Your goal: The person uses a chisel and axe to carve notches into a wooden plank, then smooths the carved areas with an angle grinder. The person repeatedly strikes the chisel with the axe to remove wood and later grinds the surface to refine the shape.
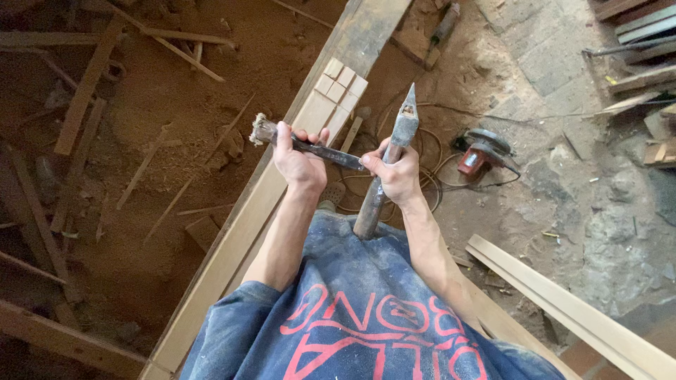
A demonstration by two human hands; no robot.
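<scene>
My left hand [298, 160] grips a metal chisel [331, 153] with a frayed, mushroomed butt end at the left, held nearly level. My right hand [396, 173] grips a hammer [394, 151] by its wooden handle, its pointed metal head up near the chisel's blade end. Both hands are held close together above a long wooden beam [239, 239] that runs diagonally across the floor. The beam has a grid of chopped square notches [341, 86] just beyond my left hand.
An angle grinder [482, 153] with its cable lies on the stone floor to the right. Sawdust and scrap wood strips [84, 91] cover the ground at left. Another pale plank [563, 302] lies at the lower right, and stacked boards [641, 42] sit top right.
</scene>
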